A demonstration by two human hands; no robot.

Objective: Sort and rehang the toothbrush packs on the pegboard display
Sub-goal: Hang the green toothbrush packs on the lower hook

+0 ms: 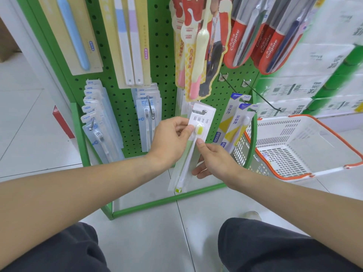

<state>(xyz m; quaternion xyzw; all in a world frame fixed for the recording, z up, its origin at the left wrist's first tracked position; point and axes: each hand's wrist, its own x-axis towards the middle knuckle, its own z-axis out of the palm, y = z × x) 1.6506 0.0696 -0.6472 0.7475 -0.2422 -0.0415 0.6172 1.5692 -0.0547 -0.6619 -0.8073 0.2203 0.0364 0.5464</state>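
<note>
Toothbrush pack (191, 146) hangs long axis near vertical, bristle head uppermost, on the pegboard (163, 61) hook. Left hand (170, 138) pinches its top; right hand (212, 160) grips its middle.

red toothbrush packs (235, 44): "Colgate" | blue-white packs (92, 107): "NEW" | held white pack (200, 122): "极简生活" | yellow-white packs (228, 122): "柔丝净", "FROG"

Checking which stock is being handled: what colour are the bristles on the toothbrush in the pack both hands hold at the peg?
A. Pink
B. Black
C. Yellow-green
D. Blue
C: the pack pinched by the left hand and right hand shows a white brush with a yellow-green bristle head.
</note>
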